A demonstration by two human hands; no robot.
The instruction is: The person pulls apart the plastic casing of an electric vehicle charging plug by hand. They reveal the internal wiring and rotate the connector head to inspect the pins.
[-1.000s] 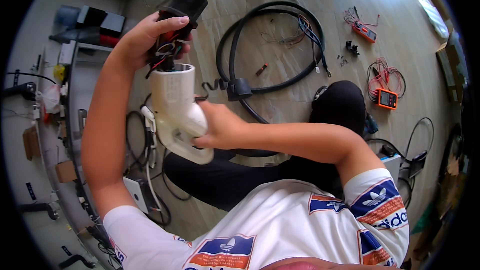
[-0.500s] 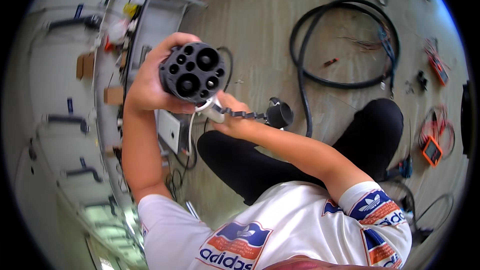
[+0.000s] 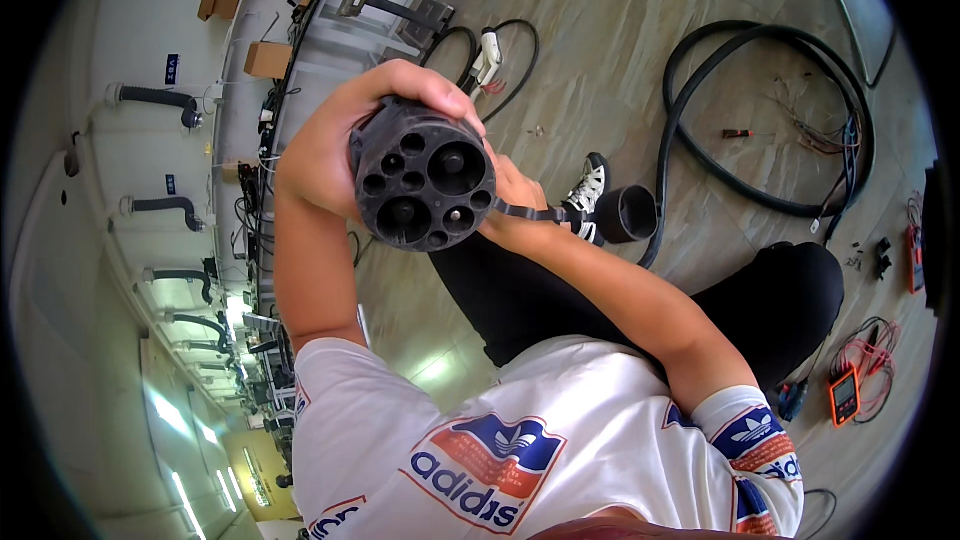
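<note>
A black round charging plug faces up toward me, with several round holes of different sizes and metal pins inside some. My left hand wraps around the plug's head from the left, its thumb over the upper rim. Behind and to the right of the head, my right hand is closed on the plug's handle; the head hides most of its fingers and the handle. From the plug a thin black strap runs right over my right wrist to a round black cap, which hangs open beside my knee.
On the floor a thick black cable lies coiled, with a screwdriver inside the loop. An orange meter with red leads lies at right. A white handled connector rests near the workbench at left. My shoe shows beyond the cap.
The plug has come closer to my view and slightly right, both hands still on it. The floor items have shifted right in view. My shoe and the white connector now show.
</note>
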